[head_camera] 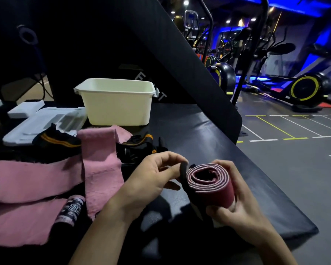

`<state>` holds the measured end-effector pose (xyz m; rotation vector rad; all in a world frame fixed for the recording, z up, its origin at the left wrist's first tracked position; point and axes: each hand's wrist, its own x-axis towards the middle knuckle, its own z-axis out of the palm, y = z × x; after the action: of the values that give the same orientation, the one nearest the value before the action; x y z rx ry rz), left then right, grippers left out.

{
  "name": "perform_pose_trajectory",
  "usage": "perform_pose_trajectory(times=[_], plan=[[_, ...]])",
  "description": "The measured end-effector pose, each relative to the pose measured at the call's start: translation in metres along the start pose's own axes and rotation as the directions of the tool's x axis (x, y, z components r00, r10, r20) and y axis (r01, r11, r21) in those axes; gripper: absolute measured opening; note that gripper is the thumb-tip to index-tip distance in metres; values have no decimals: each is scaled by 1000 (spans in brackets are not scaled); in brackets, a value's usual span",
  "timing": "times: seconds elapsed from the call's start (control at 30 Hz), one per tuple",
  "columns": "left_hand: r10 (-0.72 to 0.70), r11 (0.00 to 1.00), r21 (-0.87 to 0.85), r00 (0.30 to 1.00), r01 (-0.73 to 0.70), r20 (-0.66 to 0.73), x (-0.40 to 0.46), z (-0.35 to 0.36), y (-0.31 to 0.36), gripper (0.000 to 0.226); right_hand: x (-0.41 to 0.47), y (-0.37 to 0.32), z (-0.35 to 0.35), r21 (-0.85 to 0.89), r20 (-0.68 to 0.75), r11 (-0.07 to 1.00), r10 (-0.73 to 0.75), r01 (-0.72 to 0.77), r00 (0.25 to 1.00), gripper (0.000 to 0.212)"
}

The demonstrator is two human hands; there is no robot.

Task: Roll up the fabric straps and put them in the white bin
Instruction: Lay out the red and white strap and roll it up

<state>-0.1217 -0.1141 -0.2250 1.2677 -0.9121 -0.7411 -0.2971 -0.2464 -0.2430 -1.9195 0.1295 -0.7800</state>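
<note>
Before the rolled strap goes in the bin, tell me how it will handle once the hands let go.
The rolled pink strap is soft layered fabric, so it will probably squash rather than stay rigid. Its black tail end is pinched by the left hand, not visibly fastened, so it may uncoil if released. Held in the right hand, it looks light and could roll on its side.

The rolled strap (210, 183) is dark red with pale edges; the loose straps (101, 165) are pink; the bin (118, 104) is white; the counter (208, 134) is black.

A gym: elliptical trainers (302, 88) on a line-marked floor (287, 129)
</note>
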Motion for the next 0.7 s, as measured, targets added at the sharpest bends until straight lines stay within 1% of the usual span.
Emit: perform_pose_trajectory(times=[0.1,0.17,0.2,0.23,0.33,0.43,0.57,0.63,0.7], plan=[[-27,993,-115,998,20,-57,0,2,5,20,0,1,-2,-11,-8,1000,7,-7,1000,69],[-39,977,-213,996,21,-78,-1,1,9,22,-1,2,-4,-5,-16,1000,12,-12,1000,66],[-39,974,-228,996,20,-82,-2,1,10,23,-1,1,-4,7,-17,1000,14,-14,1000,65],[-37,978,-207,995,18,-89,-2,2,10,23,-1,2,-4,18,-17,1000,18,-18,1000,66],[-35,998,-47,993,30,-115,-3,11,5,26,-2,1,-2,52,5,998,30,-31,1000,69],[-48,999,-13,992,46,-120,-6,21,-1,23,-2,1,0,86,22,996,31,-33,999,65],[15,999,46,973,-5,-230,-10,24,-7,22,2,-1,0,52,88,996,67,-72,994,59],[25,997,79,958,-2,-287,-11,23,-12,23,3,2,-3,-23,146,996,91,-88,985,66],[40,990,141,940,9,-338,-11,22,-14,24,1,7,-6,-11,193,992,123,-123,973,82]])
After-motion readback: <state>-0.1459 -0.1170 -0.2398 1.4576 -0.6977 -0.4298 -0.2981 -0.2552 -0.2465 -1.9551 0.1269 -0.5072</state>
